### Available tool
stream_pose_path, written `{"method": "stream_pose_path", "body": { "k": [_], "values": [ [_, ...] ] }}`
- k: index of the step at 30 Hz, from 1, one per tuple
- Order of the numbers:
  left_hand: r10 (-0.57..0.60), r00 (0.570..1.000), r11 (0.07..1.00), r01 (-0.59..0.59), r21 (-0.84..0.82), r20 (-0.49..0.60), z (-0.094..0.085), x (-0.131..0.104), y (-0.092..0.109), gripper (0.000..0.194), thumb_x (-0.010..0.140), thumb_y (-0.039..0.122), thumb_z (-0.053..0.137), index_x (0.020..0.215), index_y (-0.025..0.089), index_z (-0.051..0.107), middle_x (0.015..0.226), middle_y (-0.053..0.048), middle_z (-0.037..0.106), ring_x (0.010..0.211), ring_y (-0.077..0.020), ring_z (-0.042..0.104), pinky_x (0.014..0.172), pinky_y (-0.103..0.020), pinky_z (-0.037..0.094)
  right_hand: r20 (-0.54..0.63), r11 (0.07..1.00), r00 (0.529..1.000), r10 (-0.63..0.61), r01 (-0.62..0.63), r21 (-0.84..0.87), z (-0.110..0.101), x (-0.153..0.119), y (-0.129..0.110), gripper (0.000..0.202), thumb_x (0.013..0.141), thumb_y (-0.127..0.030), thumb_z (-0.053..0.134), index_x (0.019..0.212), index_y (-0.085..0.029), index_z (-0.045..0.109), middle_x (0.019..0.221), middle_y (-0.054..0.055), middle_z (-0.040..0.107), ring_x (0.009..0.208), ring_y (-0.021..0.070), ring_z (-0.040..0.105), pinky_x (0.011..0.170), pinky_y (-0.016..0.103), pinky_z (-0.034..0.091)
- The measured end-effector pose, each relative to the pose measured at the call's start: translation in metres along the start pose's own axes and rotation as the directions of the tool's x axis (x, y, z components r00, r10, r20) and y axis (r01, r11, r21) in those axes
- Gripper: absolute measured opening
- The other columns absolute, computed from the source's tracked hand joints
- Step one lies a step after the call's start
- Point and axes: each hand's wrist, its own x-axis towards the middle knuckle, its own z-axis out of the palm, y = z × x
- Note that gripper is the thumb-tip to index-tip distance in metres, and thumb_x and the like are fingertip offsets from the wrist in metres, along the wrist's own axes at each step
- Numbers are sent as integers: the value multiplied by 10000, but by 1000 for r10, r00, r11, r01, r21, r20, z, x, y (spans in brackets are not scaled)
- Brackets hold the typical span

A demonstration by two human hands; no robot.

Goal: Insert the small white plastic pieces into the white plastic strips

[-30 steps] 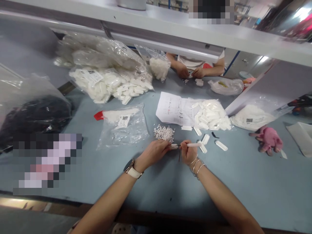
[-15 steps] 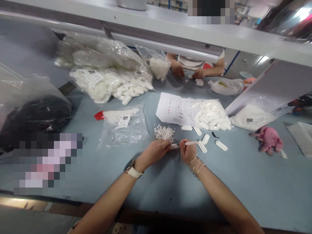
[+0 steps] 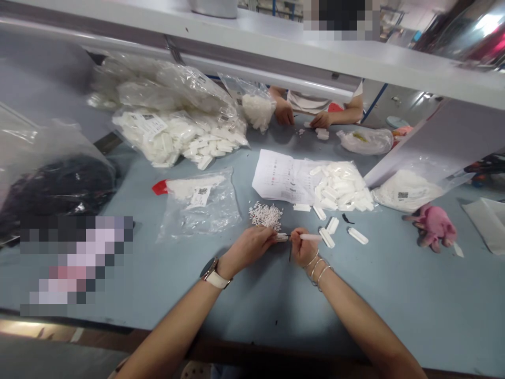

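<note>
My left hand point(image 3: 254, 245) is closed on a small white plastic housing point(image 3: 281, 237), holding it close to the table. The fingers cover the housing's left end. Just right of it, my right hand point(image 3: 303, 248) grips a thin tool with a pale handle point(image 3: 311, 237). The tool's dark, narrow tip points left at the housing; whether it touches cannot be made out. A thin dark strip also shows below the right fingers. Behind my left hand lies a pile of tiny white parts point(image 3: 266, 215). Several loose white housings point(image 3: 357, 235) rest to the right of my hands.
A printed sheet point(image 3: 276, 176) lies partly under a bag of white housings point(image 3: 343, 187). A flat clear bag point(image 3: 201, 221) and larger filled bags point(image 3: 169, 139) are at left. A pink glove point(image 3: 436, 227) lies right. Across the table, a co-worker's hands point(image 3: 321, 119) handle white pieces under a shelf point(image 3: 252, 34).
The pale tool handle has dropped slightly and lies more level, with a small turn of my right hand. My left hand and the housing stay in place.
</note>
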Motion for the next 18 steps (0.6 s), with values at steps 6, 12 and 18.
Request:
{"method": "stream_pose_path", "body": {
  "k": [6, 12, 18],
  "values": [
    [11, 1000, 1000, -11, 16, -13, 2, 0, -2, 96, 900, 213, 506, 898, 172, 593, 813, -42, 670, 780, -175, 635, 708, -274, 483, 70, 1000, 997, 7, -6, -7, 2, 4, 0, 459, 972, -369, 228, 755, -175, 583, 569, 34, 596, 496, 142, 551, 488, 241, 406],
    [-7, 1000, 1000, 7, 7, 4, 1, 0, 0, 76, 883, 210, 541, 894, 162, 599, 825, -52, 675, 791, -188, 636, 714, -287, 484, 21, 1000, 1000, 15, -15, 11, 1, 2, -1, 438, 971, -363, 230, 747, -183, 560, 553, 27, 593, 488, 143, 560, 481, 239, 420],
    [8, 1000, 1000, -8, 0, -3, -1, 1, 0, 75, 886, 209, 536, 906, 169, 596, 827, -46, 676, 789, -182, 635, 709, -281, 481, 66, 985, 993, 94, -103, 138, 1, -1, -1, 386, 959, -339, 257, 752, -190, 547, 524, 3, 556, 440, 130, 527, 460, 232, 421]
  ]
}}
